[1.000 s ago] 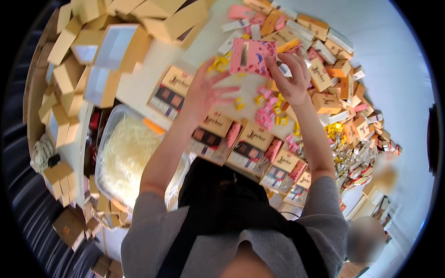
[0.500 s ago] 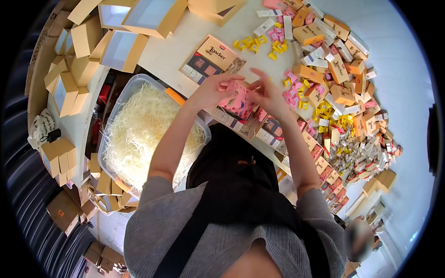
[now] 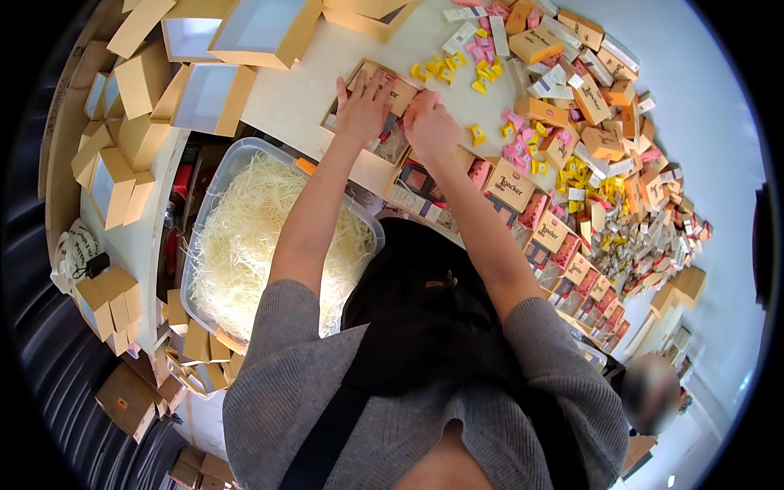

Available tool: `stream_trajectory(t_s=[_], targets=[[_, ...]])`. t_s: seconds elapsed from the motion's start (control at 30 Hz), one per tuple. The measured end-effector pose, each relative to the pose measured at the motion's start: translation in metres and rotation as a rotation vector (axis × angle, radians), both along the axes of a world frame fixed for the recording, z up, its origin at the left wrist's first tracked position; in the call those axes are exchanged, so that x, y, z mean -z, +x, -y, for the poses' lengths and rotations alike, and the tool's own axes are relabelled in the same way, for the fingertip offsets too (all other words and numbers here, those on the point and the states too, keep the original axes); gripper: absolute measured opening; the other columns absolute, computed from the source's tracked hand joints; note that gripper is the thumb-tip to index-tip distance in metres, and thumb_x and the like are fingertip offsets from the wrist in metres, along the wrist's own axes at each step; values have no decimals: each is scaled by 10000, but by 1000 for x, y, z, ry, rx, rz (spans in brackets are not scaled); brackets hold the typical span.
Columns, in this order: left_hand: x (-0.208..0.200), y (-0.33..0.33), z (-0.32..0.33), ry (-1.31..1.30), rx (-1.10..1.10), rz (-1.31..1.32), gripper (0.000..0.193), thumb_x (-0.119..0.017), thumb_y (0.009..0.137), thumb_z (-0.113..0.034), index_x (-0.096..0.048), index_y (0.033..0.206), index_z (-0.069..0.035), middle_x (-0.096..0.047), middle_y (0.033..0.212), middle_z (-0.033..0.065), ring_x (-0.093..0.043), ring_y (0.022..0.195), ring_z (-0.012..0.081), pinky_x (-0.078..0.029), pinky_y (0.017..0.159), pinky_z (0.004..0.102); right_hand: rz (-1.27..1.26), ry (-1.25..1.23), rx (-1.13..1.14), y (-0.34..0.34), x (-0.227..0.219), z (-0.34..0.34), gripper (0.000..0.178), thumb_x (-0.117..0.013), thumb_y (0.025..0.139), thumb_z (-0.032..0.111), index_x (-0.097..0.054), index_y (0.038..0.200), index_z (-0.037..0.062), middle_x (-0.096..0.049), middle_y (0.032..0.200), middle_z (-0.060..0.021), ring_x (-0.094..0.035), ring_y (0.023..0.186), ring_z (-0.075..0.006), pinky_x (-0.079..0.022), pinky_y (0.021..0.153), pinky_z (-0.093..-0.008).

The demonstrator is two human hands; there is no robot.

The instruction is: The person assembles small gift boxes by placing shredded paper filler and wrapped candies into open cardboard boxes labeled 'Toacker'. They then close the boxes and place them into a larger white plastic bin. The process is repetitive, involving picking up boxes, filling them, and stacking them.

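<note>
My left hand (image 3: 362,110) lies with fingers spread over an open gift box (image 3: 330,119) on the table. It presses on the tan biscuit carton (image 3: 402,91) inside, near a dark item mostly hidden under the fingers. At the box's right end my right hand (image 3: 433,131) is closed, fingers bent downward. A bit of pink shows at its fingertips, too covered to name. Shredded paper filler (image 3: 390,147) shows in the box below the hands. Beside it, a second box holds a dark palette-like pack (image 3: 420,181) and a pink packet (image 3: 479,171), partly behind my right forearm.
More filled boxes (image 3: 549,233) run in a row to the right. Yellow sweets (image 3: 441,69), pink sweets (image 3: 516,153) and a heap of cartons (image 3: 592,98) cover the right side. A clear bin (image 3: 377,235) of shredded filler (image 3: 269,229) stands below left; empty boxes (image 3: 214,94) are stacked beyond.
Both hands have moved up and forward to the far box. The pink patterned packet that was between them no longer shows clearly. My left hand has spread flat; my right has closed.
</note>
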State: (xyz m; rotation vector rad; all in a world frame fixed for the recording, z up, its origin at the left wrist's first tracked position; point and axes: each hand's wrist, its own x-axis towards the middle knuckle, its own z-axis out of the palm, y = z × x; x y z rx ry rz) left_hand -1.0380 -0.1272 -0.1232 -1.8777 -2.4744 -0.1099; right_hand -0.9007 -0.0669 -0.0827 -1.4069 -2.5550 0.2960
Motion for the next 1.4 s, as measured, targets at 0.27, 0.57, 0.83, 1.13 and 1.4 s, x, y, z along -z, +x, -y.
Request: stream_trajectory(t_s=[0.27, 0.57, 0.83, 1.13, 1.4], targets=[[1, -3, -1, -27, 28, -63, 509, -400, 949, -349, -315, 1435, -224, -281, 1502, 20, -251, 1383, 281, -95, 1055, 665, 148, -72, -149, -3, 11, -15, 529, -560, 830, 336, -464, 1127, -90, -654, 711, -165, -662, 633, -320, -522, 529, -431], [7, 1, -13, -100, 40, -141, 527, -417, 939, -351, -307, 1443, -241, -274, 1511, 11, -247, 1385, 282, -137, 1034, 664, 137, -193, -160, -2, 9, -23, 468, -572, 819, 201, -457, 1210, -30, -676, 898, -141, -679, 793, -287, -519, 622, -438], [-23, 37, -25, 358, -88, 217, 498, -522, 916, -232, -383, 1372, -90, -409, 1405, 105, -368, 1313, 275, -282, 1034, 548, -473, -8, -79, 240, -67, -19, 408, -588, 826, 193, -490, 1201, 65, -627, 974, -129, -621, 900, -338, -503, 740, -435], [-104, 534, -170, 377, 972, 835, 329, -657, 765, -60, -603, 1090, -47, -577, 1194, 148, -540, 1119, 309, -443, 937, 390, -525, -65, 988, 728, -38, -56, 251, -612, 808, 133, -646, 1012, -8, -678, 746, -105, -639, 606, -137, -510, 587, -289], [-8, 791, -277, 8, 1191, 145, 344, -574, 779, -61, -597, 1123, -78, -575, 1183, 57, -552, 1073, 240, -462, 834, 368, -341, -301, 1070, 823, 63, -197, 527, -687, 695, 522, -698, 765, 0, -667, 768, -200, -646, 666, -323, -513, 683, -399]])
